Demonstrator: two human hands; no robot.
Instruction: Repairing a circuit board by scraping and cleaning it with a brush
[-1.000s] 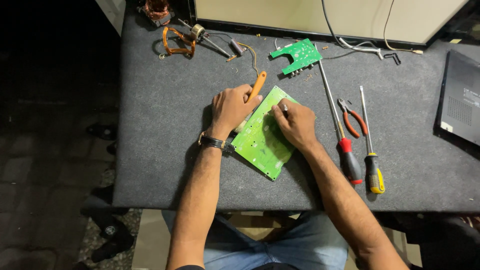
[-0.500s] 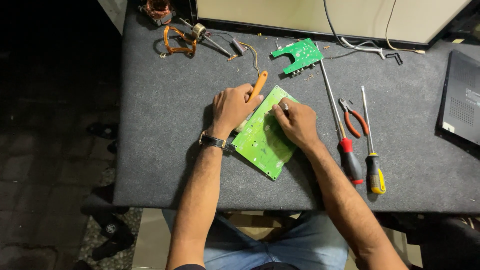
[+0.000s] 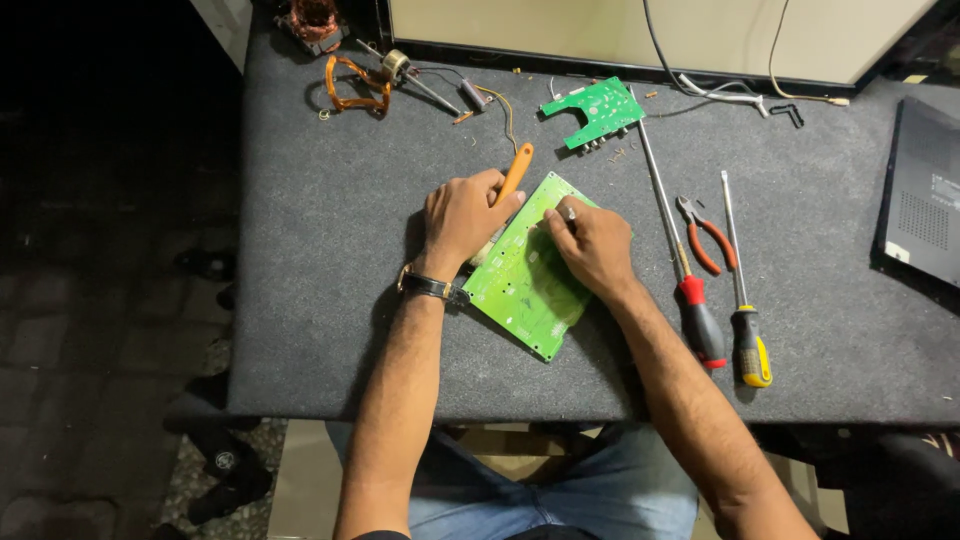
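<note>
comparing with a second ago, i log no shift: left hand [image 3: 462, 213] still gripping orange-handled tool [image 3: 515, 172], right hand [image 3: 592, 245] curled, fingertips pressing green circuit board [image 3: 520, 290]

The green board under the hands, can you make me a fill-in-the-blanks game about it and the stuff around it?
1. The left hand holds a tool with an ____ handle.
2. The right hand rests on the large ____ circuit board.
3. The wrist with a watch is the ____ one.
4. Two screwdrivers and a pair of pliers lie to the board's ____.

Missing words: orange; green; left; right
</note>
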